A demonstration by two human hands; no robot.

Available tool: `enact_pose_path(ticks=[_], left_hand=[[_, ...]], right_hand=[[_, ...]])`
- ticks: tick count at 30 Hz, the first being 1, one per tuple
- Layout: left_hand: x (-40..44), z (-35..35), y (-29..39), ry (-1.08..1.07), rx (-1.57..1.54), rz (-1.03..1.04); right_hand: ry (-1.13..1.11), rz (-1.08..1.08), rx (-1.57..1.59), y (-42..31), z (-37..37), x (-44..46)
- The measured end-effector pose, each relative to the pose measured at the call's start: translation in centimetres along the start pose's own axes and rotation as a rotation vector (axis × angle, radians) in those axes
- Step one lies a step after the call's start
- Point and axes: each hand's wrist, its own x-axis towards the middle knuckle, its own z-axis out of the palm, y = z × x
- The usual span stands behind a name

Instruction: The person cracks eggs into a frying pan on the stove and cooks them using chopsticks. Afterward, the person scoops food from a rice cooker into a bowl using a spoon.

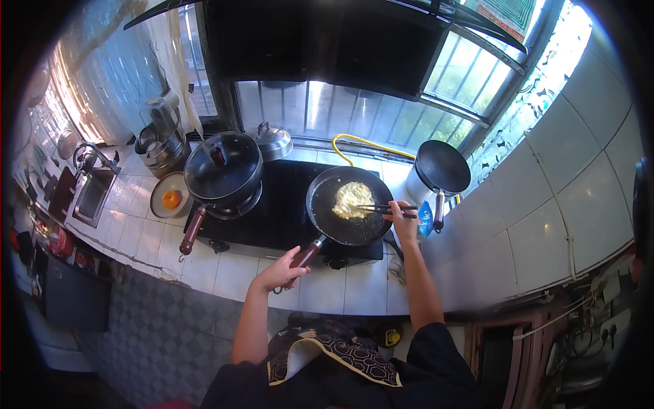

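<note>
A dark frying pan (327,221) sits on the right side of the black gas stove, its brown handle slanting down to the left. My left hand (278,272) is closed around the end of that handle. In the pan lies a pale yellow egg (353,200), spread in a soft, uneven round. My right hand (402,218) grips a pair of dark chopsticks (377,208) over the pan's right rim. Their tips reach the right edge of the egg.
A lidded wok (235,160) stands on the stove's left side. Beside it are a bowl (158,204) holding an orange fruit (171,199) and a metal lid (272,143). To the right are another black pan (443,163) and a blue packet (425,219); a yellow hose (371,141) runs behind.
</note>
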Motion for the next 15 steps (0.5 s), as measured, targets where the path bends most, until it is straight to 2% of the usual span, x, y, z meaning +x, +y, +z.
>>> enact_pose_path(ticks=[4, 15], left_hand=[[0.0, 0.0, 0.2, -0.002, 0.008, -0.007], [-0.1, 0.0, 0.5, -0.008, 0.045, -0.036]], right_hand=[[-0.02, -0.017, 0.057, -2.1, 0.2, -0.9], [0.071, -0.054, -0.021, -1.0, 0.7, -1.1]])
